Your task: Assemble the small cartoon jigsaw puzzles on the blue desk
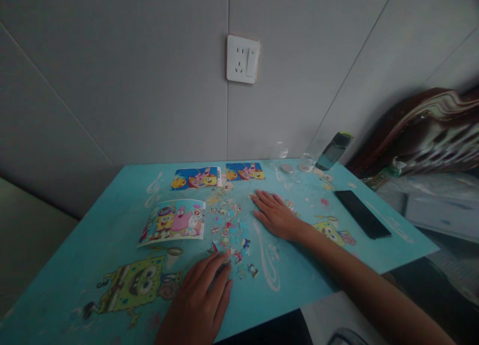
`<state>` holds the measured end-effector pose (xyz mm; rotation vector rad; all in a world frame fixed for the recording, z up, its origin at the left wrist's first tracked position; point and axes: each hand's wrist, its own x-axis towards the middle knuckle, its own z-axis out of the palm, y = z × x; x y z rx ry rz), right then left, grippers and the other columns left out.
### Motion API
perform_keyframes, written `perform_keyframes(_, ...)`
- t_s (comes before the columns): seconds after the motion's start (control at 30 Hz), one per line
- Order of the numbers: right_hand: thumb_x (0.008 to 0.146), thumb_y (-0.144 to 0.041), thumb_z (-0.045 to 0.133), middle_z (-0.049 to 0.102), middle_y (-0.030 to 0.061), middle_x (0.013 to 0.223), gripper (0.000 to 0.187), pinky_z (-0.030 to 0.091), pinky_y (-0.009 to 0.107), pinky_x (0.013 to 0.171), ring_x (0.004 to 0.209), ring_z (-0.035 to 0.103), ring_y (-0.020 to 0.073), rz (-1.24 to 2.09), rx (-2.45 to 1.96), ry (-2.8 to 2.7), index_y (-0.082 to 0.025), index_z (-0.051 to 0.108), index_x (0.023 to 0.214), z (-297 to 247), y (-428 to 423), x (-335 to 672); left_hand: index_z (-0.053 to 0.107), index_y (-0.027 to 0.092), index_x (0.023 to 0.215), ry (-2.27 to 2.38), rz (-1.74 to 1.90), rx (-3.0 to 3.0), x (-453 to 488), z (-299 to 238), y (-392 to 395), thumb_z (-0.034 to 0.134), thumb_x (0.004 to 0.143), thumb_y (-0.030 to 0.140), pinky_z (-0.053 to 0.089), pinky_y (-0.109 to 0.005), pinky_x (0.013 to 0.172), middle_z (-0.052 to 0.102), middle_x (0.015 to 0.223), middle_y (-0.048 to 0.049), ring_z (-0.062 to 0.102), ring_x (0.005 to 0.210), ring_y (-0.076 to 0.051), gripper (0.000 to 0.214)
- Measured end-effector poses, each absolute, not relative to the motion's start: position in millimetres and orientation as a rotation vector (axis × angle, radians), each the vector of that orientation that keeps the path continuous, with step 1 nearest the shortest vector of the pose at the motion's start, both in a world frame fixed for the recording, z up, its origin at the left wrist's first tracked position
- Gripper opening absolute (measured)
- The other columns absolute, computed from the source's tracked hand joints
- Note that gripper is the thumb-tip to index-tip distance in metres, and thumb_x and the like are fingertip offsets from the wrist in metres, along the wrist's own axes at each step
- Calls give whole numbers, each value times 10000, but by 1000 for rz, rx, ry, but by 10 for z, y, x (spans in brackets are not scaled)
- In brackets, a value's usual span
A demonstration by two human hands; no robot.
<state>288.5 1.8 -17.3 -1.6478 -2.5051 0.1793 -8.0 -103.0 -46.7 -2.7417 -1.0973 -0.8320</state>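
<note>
Small loose jigsaw puzzle pieces [229,224] lie scattered over the middle of the turquoise table. My left hand [204,290] rests near the front edge, fingers stretched out, its fingertips at the near end of the pieces. To the right of them my right hand [275,214] lies flat on the table with fingers spread; a few pieces show just beyond it. Neither hand appears to hold anything. A curled cartoon picture sheet [174,219] is left of the pieces. Behind them are a blue picture card [196,178] and a second blue card [245,171].
The cartoon-printed tabletop [123,210] meets a grey wall with a white socket [242,59]. At the back right stand a dark bottle [334,150] and a clear container [307,161]. A black flat object [362,214] lies at right, near a carved wooden headboard [422,123].
</note>
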Motion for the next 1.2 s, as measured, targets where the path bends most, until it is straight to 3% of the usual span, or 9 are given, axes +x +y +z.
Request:
perform_keyframes(0.7, 1065, -503, 230, 178, 80, 1677, 602, 187, 575, 1236, 1541, 179, 293, 137, -1739, -2392, -251, 251, 1611, -213, -107, 3449, 641, 184, 1261, -1076, -869, -2730, -67, -442, -1018, 521, 988, 221, 573, -423, 980, 619, 1359, -85, 596, 1227, -253, 301)
perform_keyframes(0.87, 1056, -494, 310, 190, 27, 1672, 573, 75, 582, 1254, 1532, 213, 304, 92, -1566, -2519, -328, 264, 1602, 1, -275, 3252, 636, 198, 1270, -1114, -843, -2751, -61, -428, -1028, 528, 984, 220, 563, -425, 1001, 616, 1365, -72, 590, 1239, -254, 307)
perform_keyframes(1.03, 1051, -525, 309, 186, -1, 1676, 567, 60, 579, 1255, 1533, 216, 296, 135, -1487, -2621, -368, 266, 1594, 18, -310, 3049, 633, 191, 1278, -1094, -846, -2748, -77, -451, -1029, 529, 981, 217, 560, -432, 995, 611, 1372, -80, 585, 1242, -261, 315)
perform_keyframes(1.2, 1051, -544, 281, 160, 26, 1680, 576, 115, 624, 1234, 1533, 200, 329, 150, -1659, -2525, -359, 269, 1596, -82, -220, 3237, 641, 195, 1268, -1069, -866, -2737, -79, -474, -1008, 536, 980, 227, 551, -418, 1006, 607, 1379, -77, 580, 1252, -254, 309)
